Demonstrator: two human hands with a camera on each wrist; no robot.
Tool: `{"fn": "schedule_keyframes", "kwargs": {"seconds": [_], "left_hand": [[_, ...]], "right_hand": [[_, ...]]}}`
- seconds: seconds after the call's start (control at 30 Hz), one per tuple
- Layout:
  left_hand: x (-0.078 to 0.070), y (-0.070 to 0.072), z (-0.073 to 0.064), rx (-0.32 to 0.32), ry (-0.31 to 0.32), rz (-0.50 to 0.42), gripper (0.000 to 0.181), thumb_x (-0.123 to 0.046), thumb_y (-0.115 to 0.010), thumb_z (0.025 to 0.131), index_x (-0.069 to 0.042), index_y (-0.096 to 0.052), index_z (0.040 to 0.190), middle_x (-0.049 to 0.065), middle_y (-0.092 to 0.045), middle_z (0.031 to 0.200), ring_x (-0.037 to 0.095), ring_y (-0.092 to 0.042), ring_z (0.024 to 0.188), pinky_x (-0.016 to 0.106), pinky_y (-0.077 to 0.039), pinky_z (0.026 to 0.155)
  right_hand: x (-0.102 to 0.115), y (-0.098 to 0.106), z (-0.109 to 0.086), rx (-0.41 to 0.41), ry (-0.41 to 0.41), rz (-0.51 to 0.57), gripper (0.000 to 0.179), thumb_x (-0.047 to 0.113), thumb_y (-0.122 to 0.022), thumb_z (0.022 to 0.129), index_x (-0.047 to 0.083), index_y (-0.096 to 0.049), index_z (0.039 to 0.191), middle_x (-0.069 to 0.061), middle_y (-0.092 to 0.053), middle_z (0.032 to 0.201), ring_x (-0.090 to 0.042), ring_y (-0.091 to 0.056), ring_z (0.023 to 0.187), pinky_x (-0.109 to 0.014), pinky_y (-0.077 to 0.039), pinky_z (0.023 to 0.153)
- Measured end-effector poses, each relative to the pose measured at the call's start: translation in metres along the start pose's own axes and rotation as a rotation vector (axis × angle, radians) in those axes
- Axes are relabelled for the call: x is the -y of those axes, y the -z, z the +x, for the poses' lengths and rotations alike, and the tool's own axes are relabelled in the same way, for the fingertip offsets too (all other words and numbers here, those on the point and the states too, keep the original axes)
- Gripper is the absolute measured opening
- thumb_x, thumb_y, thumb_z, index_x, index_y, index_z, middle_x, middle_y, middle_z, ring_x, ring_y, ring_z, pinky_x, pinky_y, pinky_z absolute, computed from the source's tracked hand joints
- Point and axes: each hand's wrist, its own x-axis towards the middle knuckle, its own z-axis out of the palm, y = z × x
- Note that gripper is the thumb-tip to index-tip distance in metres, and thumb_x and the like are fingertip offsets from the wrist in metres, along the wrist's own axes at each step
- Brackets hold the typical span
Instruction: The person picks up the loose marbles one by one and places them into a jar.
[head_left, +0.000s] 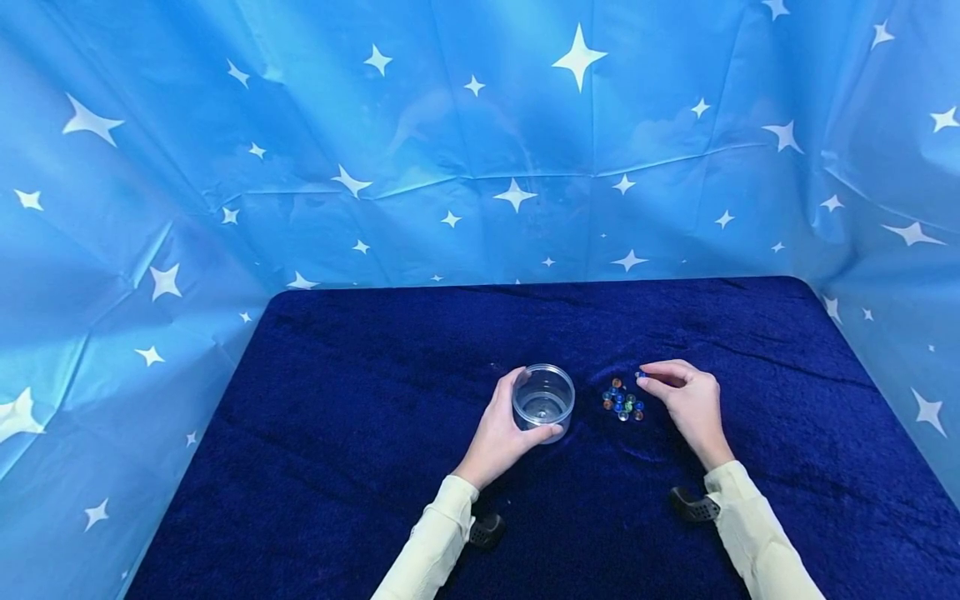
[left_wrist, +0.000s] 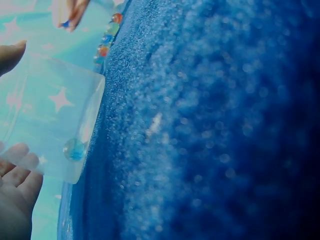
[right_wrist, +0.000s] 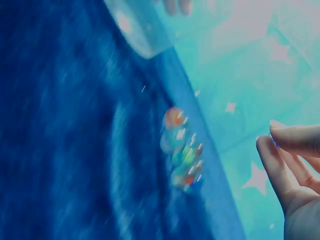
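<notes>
My left hand [head_left: 501, 433] grips a clear round plastic container [head_left: 543, 400], its thumb on the near side and fingers round the far left. One marble [left_wrist: 74, 149] shows through the container's wall near its bottom in the left wrist view. To the right of the container, my right hand [head_left: 692, 406] pinches a blue marble [head_left: 641, 375] between thumb and forefinger, raised off the cloth. Just left of that hand lies a cluster of several glass marbles [head_left: 628, 403] in blue, green, orange and clear. Fingers mostly cover the pinched marble in the right wrist view.
A dark blue plush cloth [head_left: 360, 433] covers the table, with slight wrinkles. Behind it and at both sides hangs a light blue curtain [head_left: 420, 125] with white stars. Black devices [head_left: 486, 531] sit at both wrists, against pale sleeves [head_left: 431, 542].
</notes>
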Motion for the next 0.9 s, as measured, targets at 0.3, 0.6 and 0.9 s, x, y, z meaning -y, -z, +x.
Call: {"fn": "schedule_keyframes", "kwargs": {"seconds": [0.3,0.6,0.9], "left_hand": [[0.001,-0.001,0.000,-0.005,-0.005,0.005,0.092,-0.031,-0.090,0.077,-0.006,-0.040,0.152,0.014,-0.050,0.150,0.031,-0.048,0.138,0.050,-0.036,0.115],[0.000,-0.001,0.001,-0.007,-0.012,0.000,0.092,-0.030,-0.090,0.077,-0.005,-0.041,0.151,0.015,-0.050,0.150,0.033,-0.049,0.137,0.051,-0.037,0.114],[0.000,0.000,0.000,-0.003,-0.013,0.004,0.093,-0.030,-0.089,0.078,-0.004,-0.040,0.151,0.017,-0.050,0.150,0.034,-0.050,0.136,0.052,-0.038,0.113]], "right_hand": [[0.031,-0.016,-0.002,0.047,0.046,0.123,0.019,-0.001,-0.082,0.085,-0.010,-0.077,0.101,-0.016,-0.074,0.099,0.002,-0.069,0.084,-0.014,-0.053,0.077],[0.054,-0.039,-0.008,0.153,0.076,0.173,0.018,0.003,-0.082,0.088,-0.007,-0.078,0.102,-0.022,-0.073,0.102,-0.005,-0.068,0.085,-0.020,-0.055,0.071],[0.064,-0.065,-0.014,0.267,0.097,0.201,0.015,0.001,-0.081,0.087,-0.007,-0.078,0.099,-0.022,-0.074,0.100,-0.006,-0.070,0.087,-0.018,-0.055,0.078]]}}
